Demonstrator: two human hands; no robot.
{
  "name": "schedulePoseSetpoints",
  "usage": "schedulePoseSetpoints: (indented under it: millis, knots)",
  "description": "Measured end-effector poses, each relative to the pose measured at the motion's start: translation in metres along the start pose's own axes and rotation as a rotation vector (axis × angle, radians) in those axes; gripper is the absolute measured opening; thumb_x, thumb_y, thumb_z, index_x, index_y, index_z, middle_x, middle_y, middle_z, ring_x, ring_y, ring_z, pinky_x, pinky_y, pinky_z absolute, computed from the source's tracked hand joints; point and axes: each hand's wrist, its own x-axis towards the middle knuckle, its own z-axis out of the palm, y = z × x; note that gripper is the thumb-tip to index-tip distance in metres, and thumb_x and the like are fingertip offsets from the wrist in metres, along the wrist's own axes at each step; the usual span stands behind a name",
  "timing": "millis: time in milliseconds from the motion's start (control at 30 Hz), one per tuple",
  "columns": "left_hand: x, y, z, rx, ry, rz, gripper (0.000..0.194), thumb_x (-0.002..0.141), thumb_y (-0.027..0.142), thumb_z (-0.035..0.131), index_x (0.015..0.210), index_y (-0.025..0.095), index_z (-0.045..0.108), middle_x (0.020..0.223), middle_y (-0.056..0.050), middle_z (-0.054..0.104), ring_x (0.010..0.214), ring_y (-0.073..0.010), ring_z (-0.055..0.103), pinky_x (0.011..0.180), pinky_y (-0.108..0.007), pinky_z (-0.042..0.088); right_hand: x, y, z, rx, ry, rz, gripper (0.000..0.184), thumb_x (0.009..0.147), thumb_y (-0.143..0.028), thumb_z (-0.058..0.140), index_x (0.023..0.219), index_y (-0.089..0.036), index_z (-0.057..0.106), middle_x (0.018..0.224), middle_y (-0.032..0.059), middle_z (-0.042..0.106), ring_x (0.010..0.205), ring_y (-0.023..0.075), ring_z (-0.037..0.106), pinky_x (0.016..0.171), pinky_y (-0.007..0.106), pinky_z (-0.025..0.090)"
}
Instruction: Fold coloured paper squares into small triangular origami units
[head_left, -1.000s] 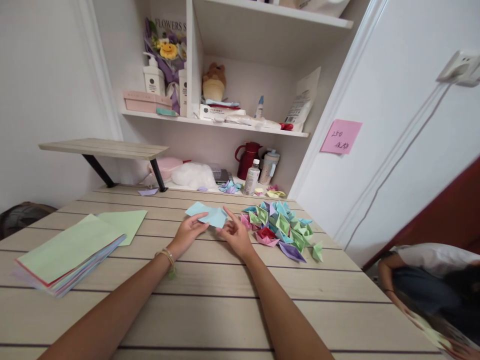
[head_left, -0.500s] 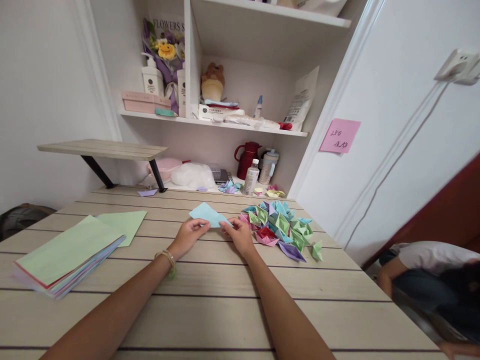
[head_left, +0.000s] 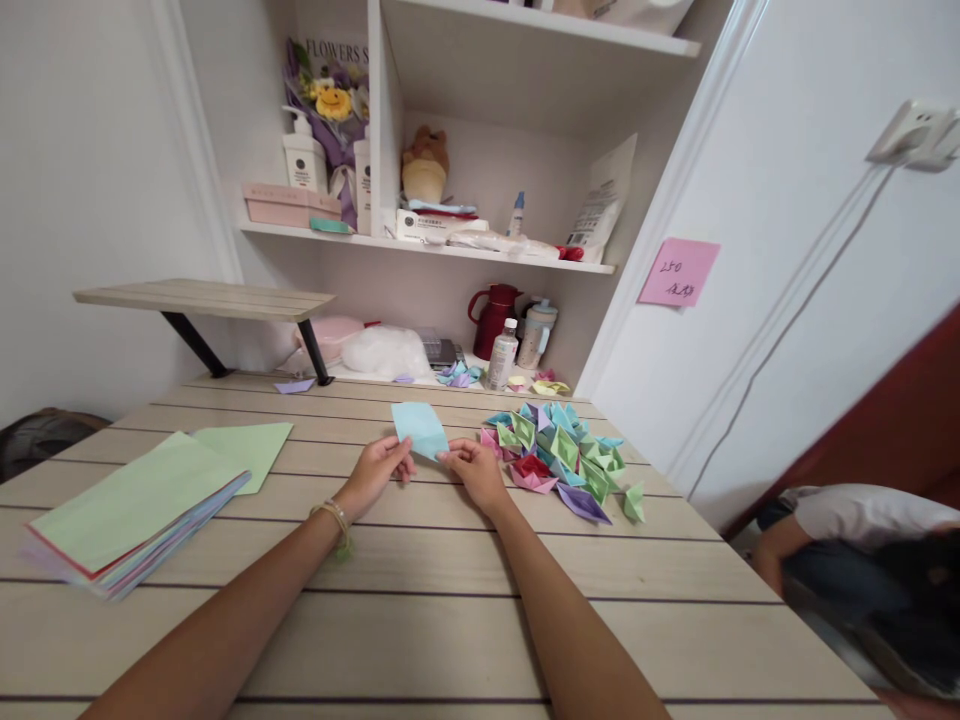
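Note:
A small light-blue sheet of paper [head_left: 418, 427] is held up over the middle of the table, its crease faintly visible. My left hand [head_left: 377, 472] pinches its lower left corner between thumb and fingers. At the lower right corner, my right hand [head_left: 477, 470] grips it the same way. Just beyond the right hand lies a pile of folded paper boats [head_left: 562, 445] in green, blue, pink, red and purple. To the left, a stack of coloured paper sheets [head_left: 139, 505] lies with green on top.
A small raised shelf [head_left: 202, 296] on black legs stands at the back left. Along the back are a bottle [head_left: 502, 356], a red jug [head_left: 495, 318] and a cup [head_left: 537, 335]. Another person [head_left: 862, 560] is low at the right, beyond the table.
The blue paper has turned from a diamond-like position to a more square one between my hands. My left fingers have shifted slightly on it.

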Motion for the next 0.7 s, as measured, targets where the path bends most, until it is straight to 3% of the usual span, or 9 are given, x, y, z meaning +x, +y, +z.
schedulePoseSetpoints:
  millis: [67,167,300,367,433,533,600,700]
  knots:
    - [0.000,0.000,-0.001,-0.022,0.015,-0.009,0.031,0.070,0.043,0.061,0.071,0.012,0.059,0.066,-0.008,0.068,0.050,-0.0127,0.060,0.052,-0.025,0.048,0.000,0.001,0.001,-0.011,-0.020,0.010,0.030,0.059,-0.041,0.070,0.070,-0.014,0.061,0.055,0.0001,0.061,0.046,0.0105,0.050,0.044,0.021,0.035]
    - [-0.001,0.002,-0.001,-0.111,0.082,0.027,0.030,0.071,0.039,0.063,0.081,0.011,0.061,0.088,-0.013,0.070,0.074,-0.0187,0.066,0.071,-0.032,0.051,-0.002,0.000,0.001,-0.038,-0.024,-0.015,0.032,0.063,-0.040,0.067,0.080,-0.014,0.061,0.055,0.0007,0.061,0.048,0.0118,0.053,0.047,0.022,0.039]
    - [-0.001,0.004,0.001,-0.119,0.166,0.085,0.040,0.061,0.032,0.072,0.094,0.011,0.063,0.102,-0.013,0.067,0.098,-0.0248,0.060,0.089,-0.040,0.045,-0.006,-0.005,0.002,-0.113,0.015,-0.098,0.064,0.065,-0.033,0.067,0.122,-0.016,0.044,0.054,-0.0046,0.058,0.044,0.0093,0.048,0.046,0.020,0.039]
    - [0.000,0.004,0.002,-0.088,0.185,0.079,0.046,0.056,0.030,0.074,0.097,0.011,0.063,0.103,-0.013,0.066,0.101,-0.0261,0.058,0.091,-0.041,0.043,-0.008,-0.008,0.003,-0.139,-0.012,-0.146,0.074,0.065,-0.029,0.067,0.131,-0.020,0.034,0.060,-0.0047,0.060,0.045,0.0077,0.045,0.047,0.019,0.038]
    - [0.000,0.004,0.003,-0.079,0.178,0.066,0.052,0.056,0.029,0.075,0.102,0.011,0.062,0.104,-0.013,0.066,0.101,-0.0261,0.058,0.092,-0.042,0.042,-0.010,-0.010,0.004,-0.180,-0.053,-0.187,0.071,0.064,-0.027,0.068,0.129,-0.022,0.039,0.067,-0.0036,0.061,0.048,0.0075,0.045,0.049,0.019,0.039]
    - [-0.001,0.004,0.003,-0.091,0.169,0.063,0.059,0.056,0.026,0.075,0.110,0.012,0.058,0.107,-0.014,0.064,0.102,-0.0254,0.058,0.093,-0.042,0.041,-0.009,-0.010,0.005,-0.277,-0.093,-0.224,0.046,0.062,-0.031,0.070,0.106,-0.022,0.062,0.075,0.0004,0.064,0.056,0.0108,0.050,0.054,0.023,0.041]
    - [-0.001,0.002,0.003,-0.101,0.151,0.063,0.061,0.055,0.024,0.075,0.112,0.012,0.056,0.110,-0.014,0.063,0.104,-0.0254,0.057,0.094,-0.042,0.040,-0.008,-0.010,0.005,-0.303,-0.070,-0.240,0.027,0.064,-0.035,0.068,0.087,-0.021,0.070,0.081,0.0036,0.065,0.064,0.0143,0.054,0.059,0.025,0.042]
    - [-0.001,0.001,0.002,-0.105,0.109,0.057,0.061,0.054,0.024,0.076,0.110,0.011,0.058,0.110,-0.015,0.062,0.104,-0.0262,0.057,0.094,-0.042,0.041,-0.006,-0.010,0.003,-0.257,0.040,-0.211,0.023,0.070,-0.038,0.063,0.082,-0.020,0.070,0.078,0.0049,0.066,0.065,0.0160,0.056,0.058,0.026,0.043]
